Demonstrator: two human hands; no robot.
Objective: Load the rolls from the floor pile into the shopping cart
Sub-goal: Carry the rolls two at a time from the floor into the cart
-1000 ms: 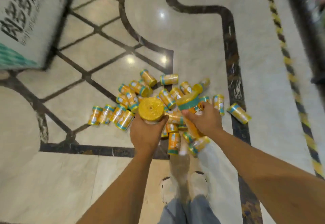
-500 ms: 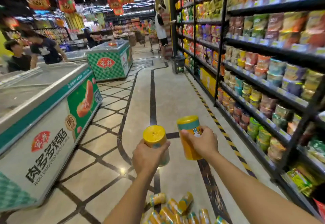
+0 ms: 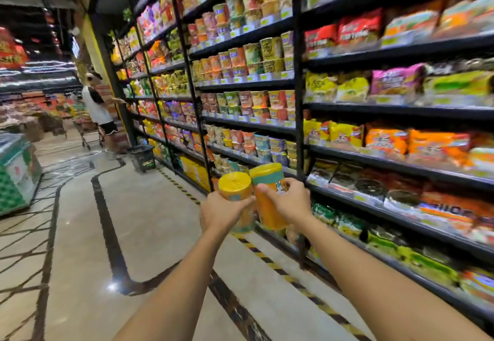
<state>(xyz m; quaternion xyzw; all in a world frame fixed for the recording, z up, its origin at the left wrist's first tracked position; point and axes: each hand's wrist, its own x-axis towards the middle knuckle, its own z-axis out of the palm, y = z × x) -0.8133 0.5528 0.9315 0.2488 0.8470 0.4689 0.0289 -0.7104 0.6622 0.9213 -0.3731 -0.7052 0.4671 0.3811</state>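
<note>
Right now both hands are loaded, one roll each, held out at arm's length. Left hand grips the left roll: thumb lies across the near side, fingers curl round the far side and are mostly hidden. The roll's yellow cap sticks up above the fingers, and its lower end shows below the palm. Right hand grips the right roll: thumb is on the near face, fingers wrap the far side over the label. A teal band and yellow cap sit above the fingers, with the orange body running down past the thumb. Both rolls are roughly upright, caps side by side. Whether they touch or are just apart I can't tell, because the frame is motion-blurred. The two thumbs are close together between the rolls. Beyond and to the right of the right fingers are black shelves packed with cup noodles and snack bags, running the full height of the view. Below the fingers is polished floor with dark inlay lines and a yellow-black strip along the shelf base. Beyond the left fingers, well apart, a dark basket sits on the floor by the shelves. Farther off, a person in a white top stands at a trolley. Far left of the left fingers is a green freezer.
</note>
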